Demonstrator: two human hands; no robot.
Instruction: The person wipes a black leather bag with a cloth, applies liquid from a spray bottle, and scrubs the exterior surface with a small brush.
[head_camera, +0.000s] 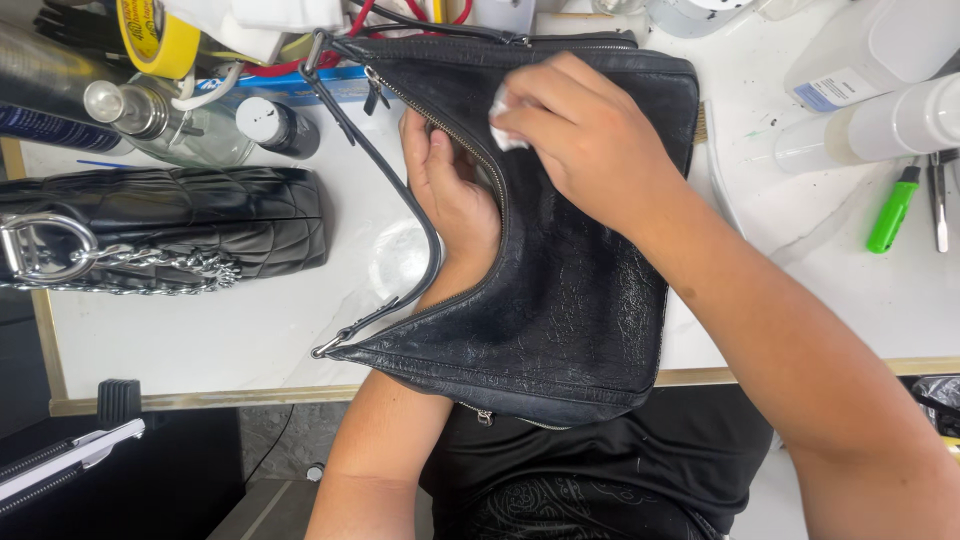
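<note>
From the head camera, our one view, we have the black leather handbag lying across the near edge of the white table, its lower end hanging over toward our lap at six o'clock. Our left hand sits in the curved zippered opening, fingers tucked against the inside edge and closed lightly on the leather, bracing the panel from the nine o'clock side. Our right hand presses down on the upper part of the bag at about twelve o'clock, fingertips pinched shut around a small white wipe, most of which is hidden under the fingers. To do this well, we judge, we should keep the left hand firm so the creased leather stays taut, and work the wipe in short, even strokes with light pressure, steering clear of the zipper teeth. The thin strap loops at nine o'clock of the bag. A quilted black bag with a chain lies well apart at nine o'clock, and a green marker at three o'clock.
</note>
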